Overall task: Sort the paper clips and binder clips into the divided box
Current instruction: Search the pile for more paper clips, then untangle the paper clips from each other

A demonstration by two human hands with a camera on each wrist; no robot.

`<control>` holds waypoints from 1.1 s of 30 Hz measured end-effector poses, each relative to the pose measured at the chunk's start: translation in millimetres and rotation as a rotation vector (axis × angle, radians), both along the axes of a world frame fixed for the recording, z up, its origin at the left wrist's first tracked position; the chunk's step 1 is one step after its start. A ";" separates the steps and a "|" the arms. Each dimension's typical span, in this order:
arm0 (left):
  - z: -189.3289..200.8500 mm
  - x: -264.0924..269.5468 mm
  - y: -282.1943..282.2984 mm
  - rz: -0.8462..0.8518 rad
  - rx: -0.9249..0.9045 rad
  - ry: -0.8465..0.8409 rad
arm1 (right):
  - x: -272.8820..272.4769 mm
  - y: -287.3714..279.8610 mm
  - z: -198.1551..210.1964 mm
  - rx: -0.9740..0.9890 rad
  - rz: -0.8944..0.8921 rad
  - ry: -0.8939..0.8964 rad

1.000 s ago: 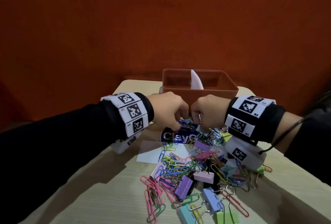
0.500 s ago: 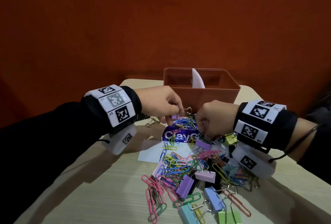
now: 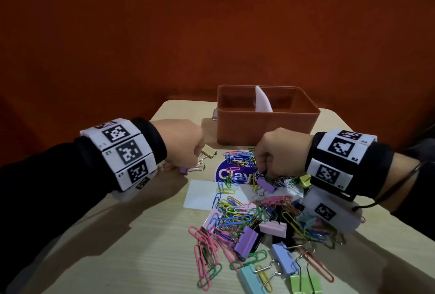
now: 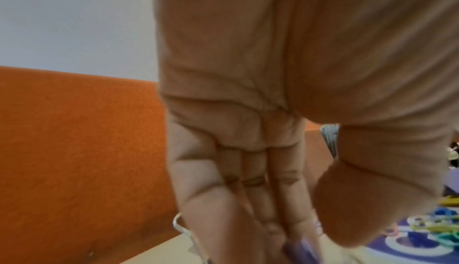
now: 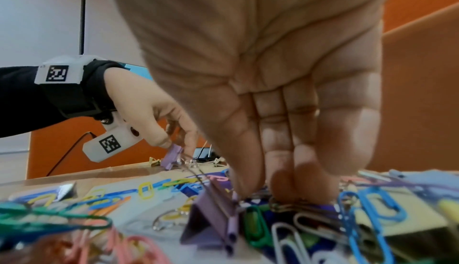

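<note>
1. The left hand (image 3: 182,139) sits left of centre in the head view, fingers curled down, thumb and fingertips pinching a small purple clip (image 5: 172,157) just above the worktop (image 3: 146,246).
2. Just beside it, toward the box, lie a gold clip (image 3: 209,151) and a few bare wire handles.
3. The right hand (image 3: 281,152) sits right of centre, fingers bunched and pressed down into the far end of the pile (image 3: 254,218).
4. In the right wrist view its fingertips (image 5: 244,187) meet at a tangle of wire beside a purple binder clip (image 5: 211,221); it seems to be pinching a clip, though which one is hard to tell.
5. The pile of coloured paper clips and pastel binder clips fills the lower centre of the head view, partly over a white card (image 3: 200,196) and a blue round label (image 3: 226,173).
6. The box (image 3: 266,129) stands at upper centre, past both hands, with a white divider (image 3: 262,102) splitting it into two compartments.
</note>
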State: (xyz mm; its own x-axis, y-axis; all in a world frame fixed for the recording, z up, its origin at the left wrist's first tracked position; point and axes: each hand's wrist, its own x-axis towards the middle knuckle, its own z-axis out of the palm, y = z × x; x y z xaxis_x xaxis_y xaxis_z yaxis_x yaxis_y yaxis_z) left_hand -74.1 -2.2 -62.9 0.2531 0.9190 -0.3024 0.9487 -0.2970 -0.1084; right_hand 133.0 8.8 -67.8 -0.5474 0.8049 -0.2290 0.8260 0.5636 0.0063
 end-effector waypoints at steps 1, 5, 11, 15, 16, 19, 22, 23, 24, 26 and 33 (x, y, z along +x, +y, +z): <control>0.5 0.6 -0.6 -0.026 0.088 0.036 | 1.1 0.7 0.9 0.017 -0.003 -0.002; -0.4 13.1 -5.3 -0.185 0.206 -0.075 | 2.5 -0.6 2.1 0.022 -0.015 -0.090; -15.0 35.8 -14.1 -0.317 -0.010 -0.161 | 0.4 -3.5 -0.7 -0.020 -0.013 -0.132; -17.3 41.1 -10.4 -0.332 0.004 -0.191 | -1.4 -4.8 -1.8 -0.041 -0.003 -0.107; -17.8 42.4 -9.5 -0.331 0.007 -0.197 | -1.8 -5.1 -1.2 -0.049 -0.006 -0.096; -18.4 45.8 -7.7 -0.334 0.016 -0.205 | -2.0 -6.1 0.0 -0.073 -0.011 -0.077; -18.5 45.2 -5.9 -0.328 0.029 -0.215 | -1.0 -6.8 -0.3 -0.084 -0.011 -0.037; -18.5 44.4 -5.5 -0.327 0.032 -0.221 | -0.3 -6.8 -0.7 -0.085 -0.012 -0.029; -18.6 43.7 -5.1 -0.328 0.032 -0.227 | 0.2 -6.8 -0.8 -0.087 -0.013 -0.026; -19.1 43.0 -4.9 -0.333 0.036 -0.227 | 1.6 -6.4 -1.1 -0.089 -0.015 -0.013; -19.0 37.5 -5.4 -0.259 0.012 -0.284 | 5.7 -0.4 0.1 -0.106 0.010 0.069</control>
State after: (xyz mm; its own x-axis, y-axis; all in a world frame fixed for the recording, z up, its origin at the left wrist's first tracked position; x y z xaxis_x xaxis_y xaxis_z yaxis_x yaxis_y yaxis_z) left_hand -36.6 -7.6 -81.9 0.5491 0.8170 -0.1762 0.8355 -0.5307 0.1427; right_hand 138.8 8.4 -67.7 -0.5724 0.7727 -0.2743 0.8170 0.5660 -0.1105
